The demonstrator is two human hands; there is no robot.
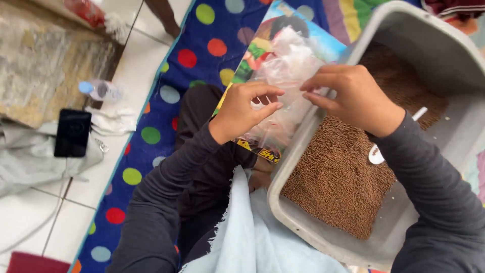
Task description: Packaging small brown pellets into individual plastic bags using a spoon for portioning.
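Observation:
My left hand (247,108) and my right hand (353,96) both pinch a clear plastic bag (285,71) between their fingertips, holding it up over the near rim of a grey plastic tub (429,40). The tub holds a deep layer of small brown grains (338,177). A white spoon (378,151) lies on the grains, partly hidden under my right wrist. Both arms wear dark grey sleeves.
A blue mat with coloured dots (166,101) covers the floor. A colourful printed sheet (262,45) lies under the bag. A light blue cloth (252,237) rests on my lap. A black phone (72,132), a small plastic bottle (101,91) and grey fabric (30,156) lie at left on white tiles.

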